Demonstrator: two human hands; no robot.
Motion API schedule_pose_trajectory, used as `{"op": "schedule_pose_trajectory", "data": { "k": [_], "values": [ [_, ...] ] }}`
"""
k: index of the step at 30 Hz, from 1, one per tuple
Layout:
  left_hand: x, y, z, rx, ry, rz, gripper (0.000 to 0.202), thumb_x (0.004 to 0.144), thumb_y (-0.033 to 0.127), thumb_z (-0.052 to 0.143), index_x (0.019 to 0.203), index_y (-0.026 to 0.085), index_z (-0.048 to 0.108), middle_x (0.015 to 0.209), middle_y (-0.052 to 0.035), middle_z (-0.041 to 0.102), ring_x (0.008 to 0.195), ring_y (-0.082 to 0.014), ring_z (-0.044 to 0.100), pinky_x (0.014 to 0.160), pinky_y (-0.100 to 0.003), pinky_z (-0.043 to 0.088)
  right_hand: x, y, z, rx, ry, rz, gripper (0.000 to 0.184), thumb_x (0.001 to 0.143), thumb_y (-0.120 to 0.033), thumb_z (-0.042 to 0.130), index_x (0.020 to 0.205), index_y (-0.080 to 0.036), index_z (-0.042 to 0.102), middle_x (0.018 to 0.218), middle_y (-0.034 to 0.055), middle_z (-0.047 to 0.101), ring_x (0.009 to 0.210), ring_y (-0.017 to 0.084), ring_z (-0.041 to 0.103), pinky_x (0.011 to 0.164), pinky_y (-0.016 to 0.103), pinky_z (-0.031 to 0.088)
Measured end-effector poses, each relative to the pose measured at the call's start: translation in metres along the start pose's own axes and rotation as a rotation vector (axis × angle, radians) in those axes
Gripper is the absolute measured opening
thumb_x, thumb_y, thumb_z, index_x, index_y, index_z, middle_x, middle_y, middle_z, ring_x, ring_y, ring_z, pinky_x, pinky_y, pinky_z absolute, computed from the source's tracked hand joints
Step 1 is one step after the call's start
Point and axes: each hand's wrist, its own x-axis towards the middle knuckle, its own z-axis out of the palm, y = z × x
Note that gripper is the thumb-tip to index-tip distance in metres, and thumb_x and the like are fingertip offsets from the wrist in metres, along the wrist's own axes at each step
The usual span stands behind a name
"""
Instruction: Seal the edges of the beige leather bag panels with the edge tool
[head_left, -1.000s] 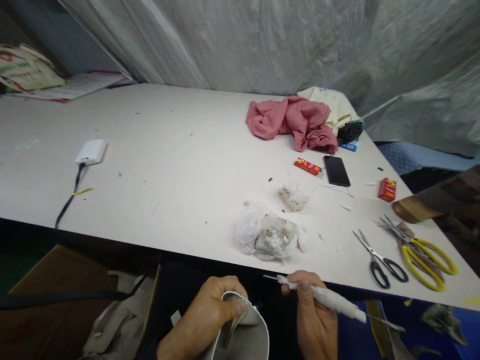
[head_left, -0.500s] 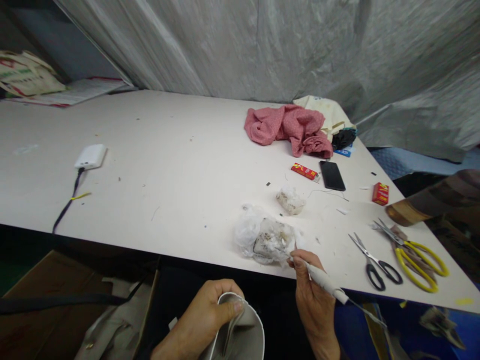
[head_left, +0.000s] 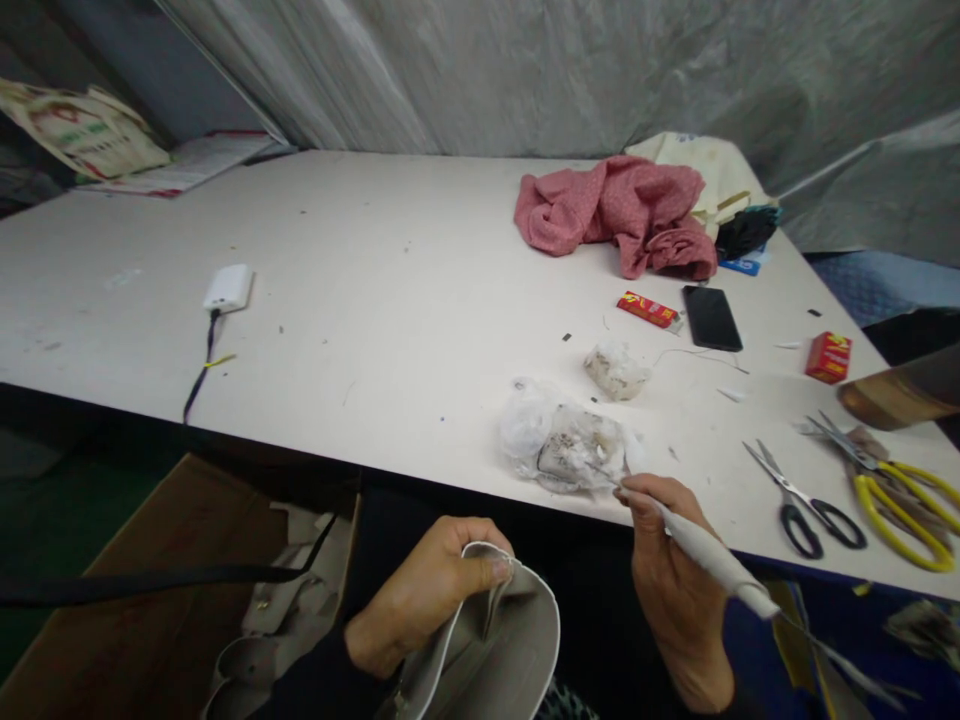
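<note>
My left hand (head_left: 427,590) is closed on the rim of a grey bag-like piece (head_left: 510,650) held below the table edge, thumb pressed on top. My right hand (head_left: 671,590) pinches a white-wrapped thin tool (head_left: 712,560), its metal tip reaching into a crumpled clear plastic bag with whitish stuff (head_left: 566,450) near the table's front edge. A smaller whitish lump (head_left: 616,370) lies just behind that bag.
On the white table (head_left: 375,300): black-handled scissors (head_left: 806,500), yellow-handled scissors (head_left: 892,490), a black phone (head_left: 711,318), a red packet (head_left: 646,310), a small red box (head_left: 829,357), pink cloth (head_left: 622,210), a white charger with cable (head_left: 227,288). A brown cardboard box (head_left: 135,600) stands below left.
My right hand moved up from below the table edge and brought the tool's tip into the plastic bag. The camera shifted, so everything sits more to the right. My left hand kept its grip.
</note>
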Motion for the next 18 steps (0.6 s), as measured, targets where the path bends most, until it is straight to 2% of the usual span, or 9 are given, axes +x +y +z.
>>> {"op": "schedule_pose_trajectory", "data": {
  "k": [1,3,6,18],
  "values": [
    [0.0,0.0,0.0,-0.005,-0.008,-0.004,0.025,0.068,0.036,0.079,0.074,0.013,0.069,0.069,-0.0015,0.063,0.067,-0.0154,0.051,0.066,-0.028,0.037,-0.004,-0.006,-0.001,0.071,-0.032,0.054,0.02,0.108,-0.033,0.054,0.097,-0.023,0.068,0.085,-0.0003,0.069,0.082,0.015,0.065,0.079,0.025,0.05],
    [0.0,0.001,0.0,-0.024,-0.035,-0.02,0.027,0.067,0.037,0.08,0.074,0.013,0.069,0.068,-0.0015,0.063,0.065,-0.0148,0.05,0.064,-0.028,0.036,-0.012,-0.016,-0.001,0.229,-0.199,0.159,0.025,0.109,-0.033,0.051,0.091,-0.024,0.066,0.074,-0.0035,0.065,0.073,0.012,0.064,0.073,0.021,0.05],
    [-0.001,0.002,0.001,-0.053,-0.077,-0.037,0.028,0.067,0.037,0.081,0.073,0.012,0.069,0.067,-0.0014,0.062,0.063,-0.0136,0.048,0.062,-0.027,0.034,-0.021,-0.025,0.002,0.362,-0.43,0.227,0.03,0.108,-0.035,0.052,0.085,-0.023,0.066,0.07,-0.0045,0.064,0.067,0.011,0.062,0.066,0.018,0.048],
    [-0.002,0.0,0.001,-0.065,-0.105,-0.03,0.03,0.068,0.039,0.081,0.075,0.013,0.069,0.068,-0.0008,0.06,0.064,-0.0139,0.047,0.064,-0.027,0.034,-0.023,-0.024,0.01,0.375,-0.537,0.277,0.033,0.107,-0.039,0.052,0.083,-0.021,0.066,0.071,-0.0021,0.064,0.068,0.013,0.062,0.064,0.021,0.048]
  ]
}}
